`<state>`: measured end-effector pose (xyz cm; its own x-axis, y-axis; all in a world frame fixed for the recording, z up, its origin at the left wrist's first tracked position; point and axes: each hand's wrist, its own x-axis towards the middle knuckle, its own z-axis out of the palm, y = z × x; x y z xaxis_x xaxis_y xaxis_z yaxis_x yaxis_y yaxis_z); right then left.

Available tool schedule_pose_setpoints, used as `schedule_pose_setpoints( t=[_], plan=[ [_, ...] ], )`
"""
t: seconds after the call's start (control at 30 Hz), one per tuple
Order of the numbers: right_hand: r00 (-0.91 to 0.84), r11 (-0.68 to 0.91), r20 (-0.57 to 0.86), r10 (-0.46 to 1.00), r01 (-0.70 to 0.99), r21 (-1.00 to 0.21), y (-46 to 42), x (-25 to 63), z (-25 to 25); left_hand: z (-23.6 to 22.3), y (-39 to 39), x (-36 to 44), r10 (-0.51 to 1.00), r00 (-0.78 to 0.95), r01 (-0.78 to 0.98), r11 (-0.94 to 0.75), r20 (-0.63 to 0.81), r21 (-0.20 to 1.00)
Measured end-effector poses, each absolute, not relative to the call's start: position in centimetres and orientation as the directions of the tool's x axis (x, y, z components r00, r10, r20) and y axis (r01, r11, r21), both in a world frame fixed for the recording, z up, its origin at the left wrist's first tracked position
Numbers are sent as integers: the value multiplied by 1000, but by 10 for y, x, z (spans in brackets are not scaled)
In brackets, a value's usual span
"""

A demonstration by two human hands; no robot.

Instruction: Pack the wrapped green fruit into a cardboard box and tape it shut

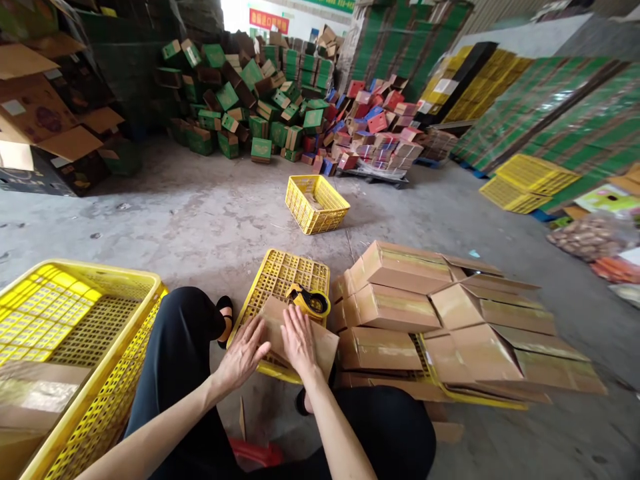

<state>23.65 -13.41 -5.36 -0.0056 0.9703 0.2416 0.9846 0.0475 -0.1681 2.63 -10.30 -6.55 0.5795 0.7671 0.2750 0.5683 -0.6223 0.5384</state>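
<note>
A small brown cardboard box lies on an upturned yellow crate in front of my knees. My left hand rests flat on the box's left side, fingers spread. My right hand presses flat on its top, fingers stretched out. A yellow tape dispenser sits on the crate just behind the box, touching neither hand.
A heap of folded brown boxes lies right of the crate. A large yellow crate stands at my left, another yellow basket on the concrete floor ahead. Green, red and blue boxes pile up at the back.
</note>
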Motion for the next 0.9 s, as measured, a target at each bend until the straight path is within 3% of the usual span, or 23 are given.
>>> schedule_pose_setpoints(
  t=[0.1,0.37,0.67,0.8,0.9],
  plan=[
    [-81,116,183,980,974,-193,-119,200,-61,-62,-92,52,775,557,519,-606,299,603],
    [83,-50,172,982,981,-187,-117,182,-65,-69,-80,83,749,613,484,-607,252,630],
    [374,-345,227,899,926,-156,-192,255,-65,-84,-76,68,727,626,540,-666,284,514],
    [593,-552,225,773,804,-223,-220,272,-72,-87,-75,62,794,533,610,-600,292,518],
    [611,-564,267,746,791,-235,-220,251,-77,-85,-84,74,844,458,659,-534,280,530]
  ],
)
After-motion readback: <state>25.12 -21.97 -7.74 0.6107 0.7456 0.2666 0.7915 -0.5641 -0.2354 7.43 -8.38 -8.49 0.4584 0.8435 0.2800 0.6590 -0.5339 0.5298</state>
